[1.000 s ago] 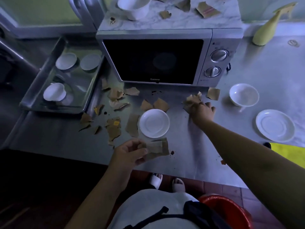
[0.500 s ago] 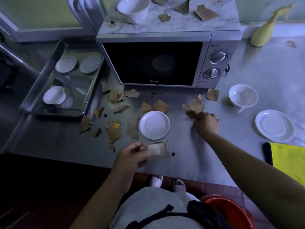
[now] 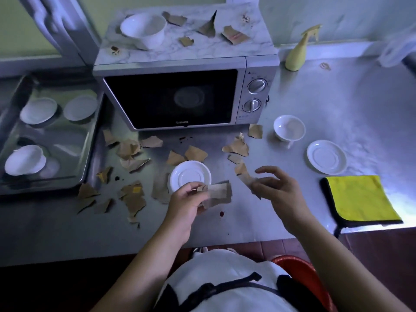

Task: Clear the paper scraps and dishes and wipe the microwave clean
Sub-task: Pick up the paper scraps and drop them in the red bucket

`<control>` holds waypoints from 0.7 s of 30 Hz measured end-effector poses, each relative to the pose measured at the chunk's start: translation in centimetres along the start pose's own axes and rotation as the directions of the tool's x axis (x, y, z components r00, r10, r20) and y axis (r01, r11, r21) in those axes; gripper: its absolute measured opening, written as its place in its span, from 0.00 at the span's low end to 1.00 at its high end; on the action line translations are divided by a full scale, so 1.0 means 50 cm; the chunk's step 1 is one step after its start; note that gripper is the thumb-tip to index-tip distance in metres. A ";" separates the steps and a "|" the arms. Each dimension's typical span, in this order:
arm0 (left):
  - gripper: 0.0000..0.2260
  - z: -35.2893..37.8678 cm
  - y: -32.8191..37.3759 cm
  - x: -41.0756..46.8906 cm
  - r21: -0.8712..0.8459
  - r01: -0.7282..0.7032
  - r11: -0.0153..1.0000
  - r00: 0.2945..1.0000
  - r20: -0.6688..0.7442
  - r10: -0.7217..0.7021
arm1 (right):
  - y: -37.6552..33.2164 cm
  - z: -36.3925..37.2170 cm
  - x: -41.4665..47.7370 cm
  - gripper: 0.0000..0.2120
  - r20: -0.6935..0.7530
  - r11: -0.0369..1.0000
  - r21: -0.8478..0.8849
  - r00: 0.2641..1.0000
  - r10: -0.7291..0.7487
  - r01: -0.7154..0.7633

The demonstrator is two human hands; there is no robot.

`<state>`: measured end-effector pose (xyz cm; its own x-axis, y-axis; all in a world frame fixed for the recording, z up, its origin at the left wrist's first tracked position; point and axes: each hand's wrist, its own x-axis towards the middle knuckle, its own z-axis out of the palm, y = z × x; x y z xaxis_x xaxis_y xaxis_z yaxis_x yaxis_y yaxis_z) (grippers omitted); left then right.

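Brown paper, torn into loose scraps (image 3: 130,149), littered the steel worktop (image 3: 337,97) along its front edge and right up to the foot of the microwave (image 3: 171,97). The left hand (image 3: 186,203) hovered over the front edge, its fingers and thumb curled round a bundle of scraps (image 3: 217,191). The right hand (image 3: 279,188) was close beside it but not touching. Its thumb and a finger seemed to pinch one torn scrap (image 3: 245,176) while the other fingers spread loose.

By my judgement the job was barely begun, and the step in hand was gathering paper. Only those few pieces were off the surface. Many more lay toward the left front corner and under the microwave door, and several more scraps (image 3: 234,36) sat on the marbled top of the microwave beside a white bowl (image 3: 144,30).

Some dishes were already in the metal tray (image 3: 67,138) at the left edge. A saucer (image 3: 190,176) near the front edge, a cup (image 3: 289,128) and a second saucer (image 3: 326,156) toward the right edge were yet to be cleared.

Wiping looked untouched. The yellow cloth (image 3: 358,199) lay folded at the right front corner, a spray bottle (image 3: 295,57) stood at the back edge, and dark spots (image 3: 221,213) marked the steel. A red bucket (image 3: 299,266) on the floor below the front edge seemed the likely place for the paper.
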<state>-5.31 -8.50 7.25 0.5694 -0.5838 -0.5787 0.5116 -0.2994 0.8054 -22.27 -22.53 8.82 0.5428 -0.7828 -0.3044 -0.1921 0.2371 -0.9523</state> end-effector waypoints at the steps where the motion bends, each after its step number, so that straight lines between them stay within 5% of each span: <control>1: 0.07 0.006 0.001 0.004 0.004 0.001 1.000 1.000 0.030 -0.001 | -0.014 0.000 -0.011 0.10 0.028 1.000 0.006 0.999 -0.019 0.019; 4: 0.06 0.023 0.003 0.010 0.031 0.004 1.000 0.992 0.129 -0.008 | -0.037 0.012 -0.035 0.05 0.054 1.000 0.008 0.998 -0.027 0.026; 10: 0.06 0.056 0.015 0.002 0.063 0.008 0.998 0.936 0.351 -0.030 | -0.019 0.013 -0.062 0.09 -0.164 0.991 -0.111 0.985 0.057 -0.075; 14: 0.08 0.072 0.021 -0.002 0.064 0.073 0.995 0.876 0.474 -0.094 | -0.016 -0.003 -0.096 0.10 -0.203 0.996 0.018 0.975 0.088 -0.086; 21: 0.10 0.089 0.023 -0.014 0.100 0.100 0.990 0.778 0.612 -0.141 | -0.009 -0.009 -0.135 0.09 -0.286 0.998 -0.032 0.957 -0.054 0.046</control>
<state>-7.99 -11.80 9.16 -0.0228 -0.8742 -0.4851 0.4993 -0.4303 0.7520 -26.24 -17.61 11.33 0.2961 -0.9261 -0.2339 -0.1926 0.1820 -0.9643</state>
